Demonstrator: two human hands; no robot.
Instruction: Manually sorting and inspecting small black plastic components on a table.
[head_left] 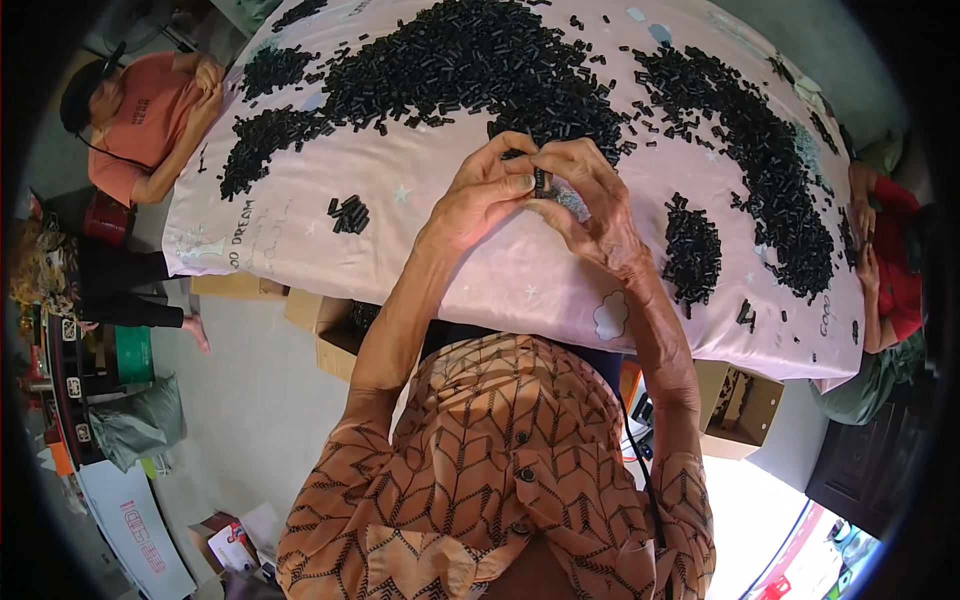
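Note:
My left hand [483,192] and my right hand [597,208] meet over the near middle of the table, both closed with fingertips pinched together. Between them they grip a small black plastic piece [542,182], short and tube-like; the fingers cover part of it. Just beyond my fingertips spreads a large heap of similar black pieces [450,65]. Under my right palm shows a small grey-blue patch [572,203]; whether it is loose bits or print on the cloth I cannot tell.
A pink printed cloth [480,260] covers the table. Smaller piles of black pieces [692,250] lie right, with a little cluster [348,214] left. One person [145,125] sits at the left edge, another [895,260] at the right. Cardboard boxes [738,408] stand below the near edge.

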